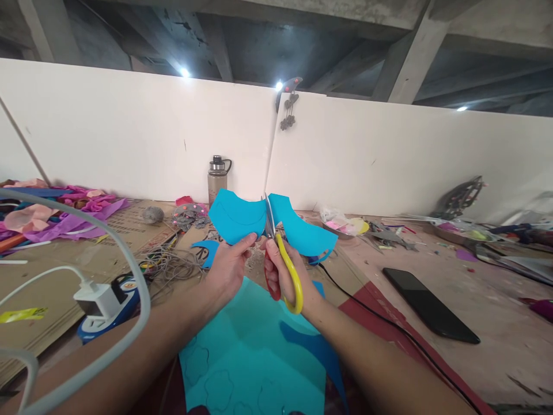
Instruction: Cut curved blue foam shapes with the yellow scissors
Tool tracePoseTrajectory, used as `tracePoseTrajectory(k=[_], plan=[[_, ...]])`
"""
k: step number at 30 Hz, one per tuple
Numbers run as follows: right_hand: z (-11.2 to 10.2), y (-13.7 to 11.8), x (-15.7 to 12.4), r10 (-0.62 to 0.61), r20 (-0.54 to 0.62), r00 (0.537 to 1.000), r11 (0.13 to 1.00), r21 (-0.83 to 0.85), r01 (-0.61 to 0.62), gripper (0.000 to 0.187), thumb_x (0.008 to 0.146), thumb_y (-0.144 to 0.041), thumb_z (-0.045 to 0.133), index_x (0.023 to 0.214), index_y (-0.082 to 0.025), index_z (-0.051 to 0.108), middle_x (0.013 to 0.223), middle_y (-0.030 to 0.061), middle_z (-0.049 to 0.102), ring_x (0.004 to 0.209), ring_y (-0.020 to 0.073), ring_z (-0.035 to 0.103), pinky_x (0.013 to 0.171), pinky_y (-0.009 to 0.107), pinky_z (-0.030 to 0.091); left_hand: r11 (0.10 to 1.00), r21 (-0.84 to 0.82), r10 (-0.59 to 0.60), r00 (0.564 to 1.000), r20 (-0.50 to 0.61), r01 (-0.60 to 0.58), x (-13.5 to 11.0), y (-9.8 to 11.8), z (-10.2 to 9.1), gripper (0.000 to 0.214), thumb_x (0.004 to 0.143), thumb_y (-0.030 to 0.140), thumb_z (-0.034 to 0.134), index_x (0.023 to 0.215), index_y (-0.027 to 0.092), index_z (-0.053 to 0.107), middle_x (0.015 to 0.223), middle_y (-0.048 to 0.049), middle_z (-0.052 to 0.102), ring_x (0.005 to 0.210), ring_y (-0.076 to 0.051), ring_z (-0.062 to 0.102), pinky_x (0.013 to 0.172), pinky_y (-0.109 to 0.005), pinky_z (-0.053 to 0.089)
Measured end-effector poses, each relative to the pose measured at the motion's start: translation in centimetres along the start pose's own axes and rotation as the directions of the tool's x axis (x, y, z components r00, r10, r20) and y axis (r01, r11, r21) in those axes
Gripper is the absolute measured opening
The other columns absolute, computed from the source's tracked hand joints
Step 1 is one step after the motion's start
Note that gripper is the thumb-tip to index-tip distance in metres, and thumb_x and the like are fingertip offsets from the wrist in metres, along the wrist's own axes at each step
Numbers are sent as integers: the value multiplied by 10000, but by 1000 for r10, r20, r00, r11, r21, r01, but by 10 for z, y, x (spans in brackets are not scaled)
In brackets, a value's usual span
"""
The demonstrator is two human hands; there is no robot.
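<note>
My left hand [228, 262] pinches the lower edge of a blue foam sheet piece [235, 218] held up over the table. My right hand [283, 271] grips scissors [283, 262] with one red and one yellow handle loop. The blades point up and sit in a cut that splits the blue piece into a left lobe and a right lobe [300, 230]. Under my forearms lies a larger teal sheet [254, 346] with flower outlines drawn on it.
A metal water bottle [217, 178] stands against the white partition wall. A black phone [430, 304] lies at the right, with a black cable [380, 320] beside it. A white charger in a power strip [101, 300], tangled wire and pink and purple paper scraps [64, 213] fill the left.
</note>
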State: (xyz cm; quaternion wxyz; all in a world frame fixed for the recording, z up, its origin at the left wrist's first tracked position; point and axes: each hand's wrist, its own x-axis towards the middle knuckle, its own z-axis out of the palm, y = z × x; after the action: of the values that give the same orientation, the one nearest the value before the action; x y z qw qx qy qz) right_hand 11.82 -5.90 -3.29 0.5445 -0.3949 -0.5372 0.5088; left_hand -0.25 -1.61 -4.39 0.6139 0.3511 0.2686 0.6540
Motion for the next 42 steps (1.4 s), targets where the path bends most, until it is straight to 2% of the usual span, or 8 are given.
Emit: tracePoseTrajectory(k=[8, 14, 17, 26, 33, 42], plan=[[-3, 4, 2, 26, -8, 1000, 999, -29, -26, 498, 836, -721, 565, 844, -229, 491, 547, -93, 408, 327, 65, 350, 270, 198, 313, 1000, -22, -7, 1000, -30, 7, 0, 4, 2, 238, 611, 257, 889, 708, 206, 678, 801, -1, 713, 751, -153, 619, 710, -308, 425], [-5, 5, 2, 54, 0, 999, 996, -77, -54, 497, 853, -720, 544, 822, -226, 495, 569, -80, 428, 332, 75, 394, 275, 207, 307, 999, -47, 7, 994, -108, -12, 4, 15, 0, 295, 584, 240, 907, 686, 186, 635, 715, 17, 643, 714, -119, 577, 657, -274, 385], [-4, 7, 2, 73, 33, 997, 996, -57, -71, 493, 840, -724, 558, 846, -235, 496, 579, -84, 435, 328, 83, 401, 268, 217, 302, 998, -53, 27, 996, -86, -31, 5, 17, -1, 298, 597, 253, 901, 711, 184, 635, 708, 28, 624, 675, -104, 549, 645, -272, 375], [-3, 3, 2, 121, 12, 993, 992, -22, -121, 462, 827, -704, 582, 865, -250, 505, 559, -82, 423, 321, 93, 391, 280, 239, 307, 998, -62, 13, 996, -90, -19, 6, 10, -4, 290, 615, 266, 892, 746, 187, 645, 734, 25, 643, 703, -107, 570, 673, -264, 395], [-6, 2, 1, 76, 39, 996, 995, -68, -73, 464, 861, -706, 543, 851, -245, 495, 575, -77, 414, 328, 82, 392, 289, 227, 301, 996, -73, 40, 997, -65, -44, 7, 13, -3, 270, 622, 257, 887, 716, 171, 649, 726, 13, 643, 688, -101, 565, 653, -262, 395], [-6, 4, 2, 75, 25, 997, 992, -100, -72, 492, 851, -726, 534, 866, -235, 500, 549, -92, 402, 317, 77, 369, 277, 217, 313, 996, -73, 42, 995, -90, -49, 7, 17, -3, 303, 600, 252, 899, 740, 164, 645, 730, 14, 639, 694, -98, 569, 640, -255, 405]])
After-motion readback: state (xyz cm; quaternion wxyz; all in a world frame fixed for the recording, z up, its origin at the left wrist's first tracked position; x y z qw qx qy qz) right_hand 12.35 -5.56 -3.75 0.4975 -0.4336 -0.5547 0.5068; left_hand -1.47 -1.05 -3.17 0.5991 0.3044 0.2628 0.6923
